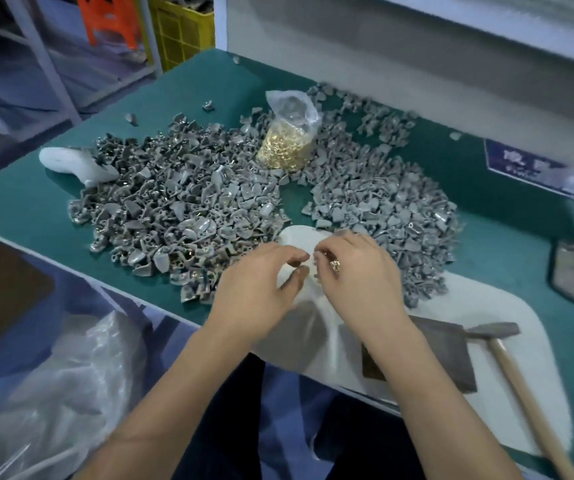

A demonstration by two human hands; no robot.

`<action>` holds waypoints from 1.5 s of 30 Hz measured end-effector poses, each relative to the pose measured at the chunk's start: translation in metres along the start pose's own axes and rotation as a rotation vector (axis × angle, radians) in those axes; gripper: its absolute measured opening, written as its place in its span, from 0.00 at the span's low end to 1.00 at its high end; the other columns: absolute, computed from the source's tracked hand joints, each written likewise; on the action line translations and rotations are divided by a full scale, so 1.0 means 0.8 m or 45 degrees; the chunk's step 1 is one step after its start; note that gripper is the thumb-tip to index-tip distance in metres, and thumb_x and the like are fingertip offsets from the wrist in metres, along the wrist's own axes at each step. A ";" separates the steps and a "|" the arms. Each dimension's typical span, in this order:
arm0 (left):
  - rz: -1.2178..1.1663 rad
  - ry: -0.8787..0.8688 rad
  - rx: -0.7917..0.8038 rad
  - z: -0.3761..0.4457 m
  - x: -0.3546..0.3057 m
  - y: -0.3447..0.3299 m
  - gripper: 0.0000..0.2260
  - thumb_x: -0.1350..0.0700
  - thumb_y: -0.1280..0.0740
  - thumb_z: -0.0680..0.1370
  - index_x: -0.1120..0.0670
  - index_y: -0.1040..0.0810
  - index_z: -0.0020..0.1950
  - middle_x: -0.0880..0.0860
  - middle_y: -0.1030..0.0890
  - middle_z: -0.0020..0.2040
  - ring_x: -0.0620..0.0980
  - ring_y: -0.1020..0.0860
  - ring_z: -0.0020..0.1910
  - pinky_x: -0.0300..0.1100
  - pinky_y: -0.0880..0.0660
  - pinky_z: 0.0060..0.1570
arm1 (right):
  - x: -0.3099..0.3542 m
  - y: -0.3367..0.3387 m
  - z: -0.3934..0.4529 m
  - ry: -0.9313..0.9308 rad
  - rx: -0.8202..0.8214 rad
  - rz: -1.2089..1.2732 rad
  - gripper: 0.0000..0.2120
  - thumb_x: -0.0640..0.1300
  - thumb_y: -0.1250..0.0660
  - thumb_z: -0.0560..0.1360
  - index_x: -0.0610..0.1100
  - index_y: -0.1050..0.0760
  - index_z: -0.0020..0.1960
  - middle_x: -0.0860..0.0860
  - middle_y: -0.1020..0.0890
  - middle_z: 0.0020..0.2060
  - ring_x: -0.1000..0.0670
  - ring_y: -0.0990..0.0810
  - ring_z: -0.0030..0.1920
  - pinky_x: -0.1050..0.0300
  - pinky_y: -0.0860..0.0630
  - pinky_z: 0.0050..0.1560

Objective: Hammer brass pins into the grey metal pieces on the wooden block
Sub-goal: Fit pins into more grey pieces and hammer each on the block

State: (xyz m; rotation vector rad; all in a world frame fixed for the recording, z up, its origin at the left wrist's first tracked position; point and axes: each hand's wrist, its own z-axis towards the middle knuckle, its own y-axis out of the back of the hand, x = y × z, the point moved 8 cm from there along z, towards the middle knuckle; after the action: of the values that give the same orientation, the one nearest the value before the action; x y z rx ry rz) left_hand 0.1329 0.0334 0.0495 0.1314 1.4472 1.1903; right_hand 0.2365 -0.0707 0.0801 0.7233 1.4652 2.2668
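Fingertips of both hands are meeting over a white foam sheet [469,306] at the green table's [18,202] near edge. Left hand [257,289] is curling, thumb toward forefinger; what it pinches I cannot tell. Right hand [354,275] is pinching small brass pins [334,265]. Grey metal pieces [174,209] are lying heaped beyond, around a bag of pins [287,147]. Hammer [507,358] is resting beside the wooden block [451,355], right. Blue label's [521,161] writing is blurred.

- Looking down and forward from head height, close above the left hand [257,289] and right hand [358,275].
- Taking in the green table [18,202] beyond both hands, wide-angled, edges bending.
- Sharing nothing, being the sole view.
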 end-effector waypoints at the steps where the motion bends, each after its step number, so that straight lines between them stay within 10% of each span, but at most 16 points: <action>1: 0.017 -0.032 0.031 0.007 -0.009 -0.010 0.10 0.47 0.33 0.79 0.41 0.19 0.60 0.39 0.20 0.53 0.39 0.32 0.39 0.39 0.30 0.42 | -0.014 0.006 -0.003 -0.037 -0.017 -0.011 0.03 0.45 0.31 0.77 0.47 0.18 0.48 0.51 0.17 0.45 0.45 0.20 0.47 0.50 0.23 0.44; 10: -0.019 -0.207 0.168 0.080 -0.052 -0.068 0.11 0.49 0.34 0.81 0.48 0.19 0.62 0.45 0.19 0.56 0.47 0.24 0.58 0.45 0.27 0.59 | -0.141 0.028 -0.017 -0.515 -0.117 0.165 0.09 0.49 0.36 0.82 0.49 0.17 0.53 0.51 0.18 0.48 0.46 0.23 0.53 0.50 0.24 0.48; 19: 0.358 -0.078 0.266 0.179 -0.043 -0.141 0.30 0.36 0.50 0.82 0.49 0.46 0.81 0.57 0.45 0.81 0.56 0.52 0.81 0.57 0.48 0.77 | -0.211 0.000 0.028 -0.697 0.044 0.028 0.27 0.63 0.45 0.83 0.50 0.33 0.76 0.42 0.31 0.72 0.40 0.38 0.74 0.39 0.38 0.73; 28: 0.498 -0.038 0.382 0.257 -0.020 -0.177 0.33 0.29 0.54 0.79 0.41 0.49 0.81 0.57 0.52 0.82 0.61 0.55 0.81 0.61 0.54 0.77 | -0.312 -0.024 0.086 -0.926 0.190 0.103 0.36 0.73 0.54 0.79 0.56 0.42 0.81 0.43 0.48 0.83 0.38 0.53 0.82 0.37 0.52 0.79; 45: 0.297 -0.162 0.387 0.257 -0.051 -0.194 0.32 0.30 0.51 0.77 0.45 0.29 0.74 0.54 0.31 0.74 0.61 0.36 0.73 0.60 0.39 0.71 | -0.306 -0.040 0.110 -0.553 0.187 0.476 0.23 0.62 0.46 0.84 0.53 0.26 0.72 0.47 0.25 0.69 0.45 0.31 0.72 0.42 0.34 0.73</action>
State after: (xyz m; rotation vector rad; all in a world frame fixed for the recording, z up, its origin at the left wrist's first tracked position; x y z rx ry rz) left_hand 0.3907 0.0503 0.0134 0.5887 1.5214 1.1169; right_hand 0.4866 -0.1247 0.0247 1.5354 1.3756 2.0696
